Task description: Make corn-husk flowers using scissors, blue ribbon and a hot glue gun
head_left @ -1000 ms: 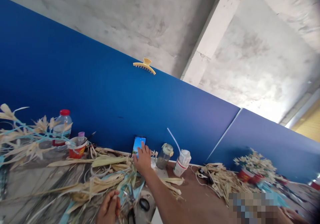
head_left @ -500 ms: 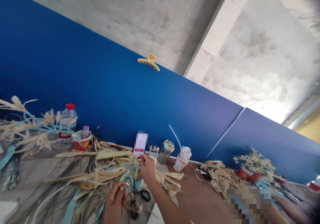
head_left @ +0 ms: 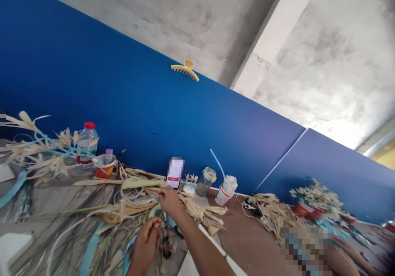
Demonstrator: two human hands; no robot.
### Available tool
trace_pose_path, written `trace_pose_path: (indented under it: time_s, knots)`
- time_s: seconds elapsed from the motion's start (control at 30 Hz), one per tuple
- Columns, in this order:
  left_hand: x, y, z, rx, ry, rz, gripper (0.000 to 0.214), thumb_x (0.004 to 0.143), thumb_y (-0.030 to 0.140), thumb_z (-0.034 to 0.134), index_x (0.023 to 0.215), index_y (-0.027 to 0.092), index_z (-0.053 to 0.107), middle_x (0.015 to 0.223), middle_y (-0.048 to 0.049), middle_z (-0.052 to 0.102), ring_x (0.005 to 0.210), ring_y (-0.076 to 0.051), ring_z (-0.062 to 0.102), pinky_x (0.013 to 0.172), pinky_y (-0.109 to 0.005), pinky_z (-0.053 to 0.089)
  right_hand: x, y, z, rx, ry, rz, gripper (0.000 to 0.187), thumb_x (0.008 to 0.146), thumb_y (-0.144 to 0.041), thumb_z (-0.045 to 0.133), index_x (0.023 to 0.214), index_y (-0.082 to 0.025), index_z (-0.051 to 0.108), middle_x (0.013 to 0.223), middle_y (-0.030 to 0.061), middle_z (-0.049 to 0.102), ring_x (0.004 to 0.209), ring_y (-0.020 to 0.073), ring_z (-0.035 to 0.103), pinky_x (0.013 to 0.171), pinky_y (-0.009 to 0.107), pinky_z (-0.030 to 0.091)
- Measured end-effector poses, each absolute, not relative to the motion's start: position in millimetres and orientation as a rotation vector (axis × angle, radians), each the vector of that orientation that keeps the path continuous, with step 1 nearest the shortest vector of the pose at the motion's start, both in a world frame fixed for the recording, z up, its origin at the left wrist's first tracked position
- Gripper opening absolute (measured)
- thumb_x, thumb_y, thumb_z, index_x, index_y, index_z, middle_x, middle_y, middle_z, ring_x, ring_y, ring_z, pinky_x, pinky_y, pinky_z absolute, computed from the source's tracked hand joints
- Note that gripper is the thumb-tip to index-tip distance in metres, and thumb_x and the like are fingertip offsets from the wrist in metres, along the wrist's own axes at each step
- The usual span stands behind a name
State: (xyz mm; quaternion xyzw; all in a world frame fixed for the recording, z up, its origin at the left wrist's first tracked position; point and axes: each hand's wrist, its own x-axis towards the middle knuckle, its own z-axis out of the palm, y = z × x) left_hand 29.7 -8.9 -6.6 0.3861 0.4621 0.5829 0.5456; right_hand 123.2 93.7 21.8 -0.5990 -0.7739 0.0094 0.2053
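My right hand reaches over the pile of dried corn husks, its fingertips pinched together in front of the propped phone. What lies in that pinch is too small to make out. Lower and to the left is my left hand, fingers curled and thumb pressed in; whatever it may hold is hidden. Light blue ribbon runs among the husks near my left wrist. Partly hidden behind my hands, scissors with black handles lie on the table.
Along the blue partition stand a red-capped bottle, a red paper cup, a glass jar and a white cup. Husk flowers on blue stems spread at left. Another person's hands are at right, near potted flowers.
My right hand has moved left across the husks, away from the phone's lower edge, closer to my left hand. My left hand has shifted slightly up and right. The view has tilted a little.
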Motion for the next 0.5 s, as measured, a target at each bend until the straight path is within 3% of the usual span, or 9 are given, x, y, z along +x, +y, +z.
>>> trace_pose_path:
  time_s: [0.2,0.4,0.5]
  knots:
    - [31,-10,-9,0.917,1.12,1.347,0.035,0.062,0.053,0.059,0.074,0.021,0.062,0.048,0.0039,0.049,0.041,-0.014,0.043,0.04,-0.025,0.034,112,91,15,-1.612,-2.43,-0.041,0.026,0.078,-0.027,0.059,0.1,-0.031,0.071,0.1,0.0068,0.064,0.103,0.0277,0.051,0.084,0.041,0.038]
    - [31,-11,-6,0.902,1.13,1.325,0.035,0.062,0.052,0.057,0.077,0.02,0.06,0.049,0.0042,0.047,0.041,-0.014,0.041,0.041,-0.026,0.033,106,93,14,-1.573,-2.496,-0.196,0.02,0.077,-0.028,0.059,0.092,-0.028,0.073,0.101,0.0092,0.06,0.103,0.0281,0.048,0.085,0.042,0.036]
    - [31,-11,-4,0.895,1.142,1.31,0.037,0.061,0.054,0.057,0.077,0.02,0.06,0.049,0.004,0.047,0.041,-0.013,0.04,0.039,-0.025,0.031,106,94,14,-1.554,-2.435,-0.113,0.019,0.076,-0.026,0.06,0.09,-0.028,0.073,0.1,0.0067,0.063,0.103,0.0269,0.05,0.086,0.041,0.037]
